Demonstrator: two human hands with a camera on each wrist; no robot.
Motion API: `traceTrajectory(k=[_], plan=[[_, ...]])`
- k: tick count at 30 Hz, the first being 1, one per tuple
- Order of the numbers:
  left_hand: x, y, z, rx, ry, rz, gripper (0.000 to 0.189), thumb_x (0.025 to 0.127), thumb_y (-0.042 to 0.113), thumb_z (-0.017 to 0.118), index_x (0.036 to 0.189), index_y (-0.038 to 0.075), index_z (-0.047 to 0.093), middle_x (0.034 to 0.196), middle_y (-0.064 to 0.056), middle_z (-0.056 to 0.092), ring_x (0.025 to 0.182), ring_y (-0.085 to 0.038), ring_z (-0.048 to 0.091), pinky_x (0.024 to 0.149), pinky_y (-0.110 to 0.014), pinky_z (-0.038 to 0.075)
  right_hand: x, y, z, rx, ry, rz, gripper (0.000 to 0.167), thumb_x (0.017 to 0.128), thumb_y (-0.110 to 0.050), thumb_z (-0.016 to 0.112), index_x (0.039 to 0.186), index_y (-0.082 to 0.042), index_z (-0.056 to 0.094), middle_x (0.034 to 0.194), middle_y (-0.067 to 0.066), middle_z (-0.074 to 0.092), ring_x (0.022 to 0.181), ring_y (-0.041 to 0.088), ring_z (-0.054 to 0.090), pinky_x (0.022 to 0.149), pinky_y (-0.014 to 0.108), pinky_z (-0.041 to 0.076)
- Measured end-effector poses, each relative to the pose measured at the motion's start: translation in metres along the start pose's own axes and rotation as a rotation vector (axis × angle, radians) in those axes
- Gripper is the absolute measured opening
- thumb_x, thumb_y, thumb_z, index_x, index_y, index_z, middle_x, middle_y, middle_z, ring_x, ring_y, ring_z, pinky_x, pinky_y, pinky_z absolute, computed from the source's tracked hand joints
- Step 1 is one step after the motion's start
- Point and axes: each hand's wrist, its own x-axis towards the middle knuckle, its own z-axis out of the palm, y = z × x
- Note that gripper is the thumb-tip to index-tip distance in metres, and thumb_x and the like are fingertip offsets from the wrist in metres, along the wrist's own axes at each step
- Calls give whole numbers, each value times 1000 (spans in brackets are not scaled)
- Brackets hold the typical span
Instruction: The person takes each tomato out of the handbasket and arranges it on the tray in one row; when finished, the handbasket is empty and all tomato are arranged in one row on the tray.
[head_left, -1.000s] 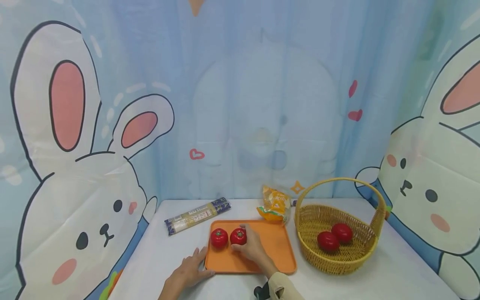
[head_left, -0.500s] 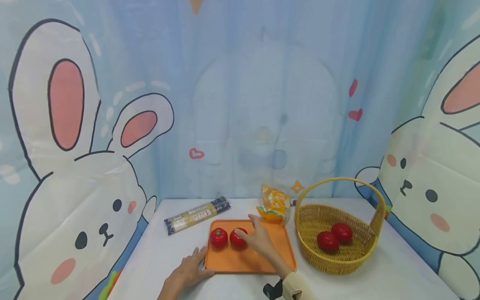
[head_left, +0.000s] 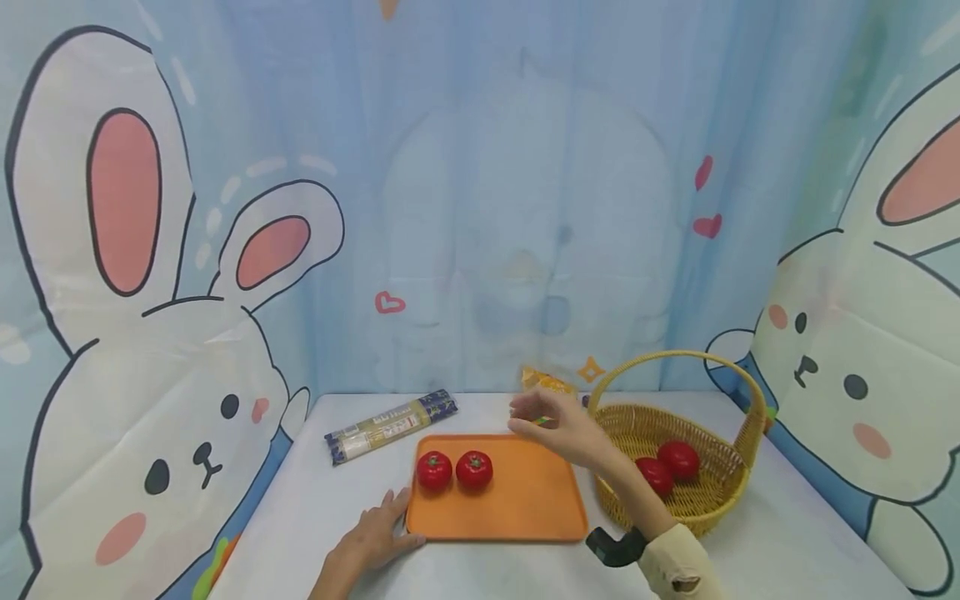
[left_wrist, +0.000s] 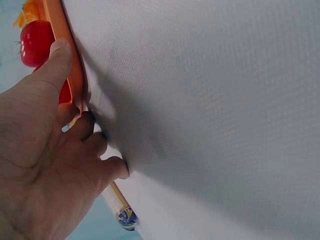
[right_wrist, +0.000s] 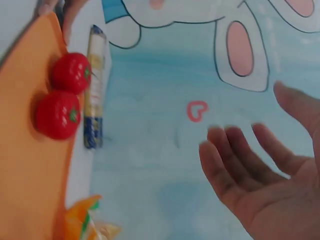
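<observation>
My left hand [head_left: 372, 533] rests at the near left corner of the orange tray [head_left: 525, 508]. Its thumb [left_wrist: 59, 55] touches the tray's rim, and the other fingers lie beside the corner on the tablecloth. Two red tomatoes [head_left: 434, 472] with green stems stand side by side in the tray's left part. Raised beyond the tray's far right side, my right hand [head_left: 566, 425] holds nothing, its fingers loosely bent and spread from the thumb. It overlaps the orange-yellow snack bag [head_left: 546, 382] in the head view, hiding most of it.
A woven yellow basket [head_left: 637, 417] with a tall handle stands to the right, two red round things [head_left: 678, 460] inside. A long blue-and-gold packet [head_left: 392, 427] lies behind the tray. A curtain printed with rabbits [head_left: 480, 208] hangs at the table's back edge.
My right hand has let go of the right tomato, leaving it on the tray, and has risen away to the right toward the snack bag. The left hand has stayed at the tray corner.
</observation>
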Motion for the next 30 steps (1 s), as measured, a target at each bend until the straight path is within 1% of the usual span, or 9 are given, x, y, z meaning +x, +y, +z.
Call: traceTrajectory(k=[4, 6, 9, 11, 14, 18, 22, 25, 30], plan=[[-1, 0, 0, 16, 2, -1, 86, 94, 47, 82, 163, 9, 47, 166, -33, 38, 146, -68, 36, 114, -83, 32, -8, -7, -34, 9, -139, -25, 40, 103, -20, 77, 136, -1, 65, 121, 11, 74, 114, 26, 71, 96, 30, 61], [-1, 0, 0, 17, 4, 4, 86, 95, 46, 82, 163, 9, 47, 166, -33, 38, 145, -68, 36, 113, -84, 33, -12, -8, -50, 18, -217, -20, 43, 103, -18, 76, 140, 1, 62, 124, 13, 73, 116, 27, 70, 96, 29, 62], [0, 0, 0, 13, 2, 10, 86, 95, 46, 81, 164, 9, 46, 167, -33, 37, 145, -69, 36, 112, -85, 33, -16, -6, -74, 24, -328, -2, 45, 103, -16, 76, 140, 4, 61, 124, 16, 73, 116, 28, 72, 97, 27, 61], [0, 0, 1, 12, -1, 10, 86, 95, 46, 81, 164, 9, 46, 167, -33, 37, 145, -69, 35, 112, -85, 33, -19, -3, -89, 26, -386, 17, 45, 102, -14, 77, 138, 7, 61, 125, 17, 73, 116, 28, 72, 98, 27, 62], [1, -1, 1, 21, -1, 0, 86, 95, 47, 81, 164, 9, 46, 167, -32, 37, 146, -68, 36, 112, -85, 33, -23, 6, -108, 21, -437, 27, 46, 101, -11, 77, 138, 10, 60, 125, 19, 73, 115, 29, 74, 97, 28, 62], [3, -2, 2, 25, 2, -14, 87, 94, 47, 82, 164, 10, 46, 168, -31, 37, 147, -67, 36, 113, -84, 33, -29, 25, -129, 2, -444, 70, 52, 101, -13, 78, 142, 13, 58, 129, 21, 72, 116, 27, 73, 96, 28, 63], [4, -3, 3, 18, -6, -26, 87, 94, 48, 82, 164, 11, 45, 168, -31, 37, 147, -67, 35, 113, -84, 33, -35, 49, -146, -14, -423, 131, 56, 101, -15, 78, 145, 12, 56, 137, 25, 69, 122, 31, 72, 96, 27, 62], [4, -4, 3, 21, -14, -27, 87, 95, 48, 81, 164, 11, 45, 168, -31, 37, 147, -67, 35, 114, -84, 32, -40, 70, -154, -9, -397, 169, 56, 101, -14, 78, 146, 11, 56, 139, 28, 68, 124, 38, 70, 95, 28, 63], [3, -4, 3, 13, -11, -5, 86, 96, 47, 81, 165, 11, 45, 168, -31, 36, 148, -67, 34, 114, -84, 32, -45, 102, -161, 4, -359, 250, 59, 100, -18, 79, 147, 9, 56, 141, 26, 67, 129, 44, 66, 96, 28, 63]])
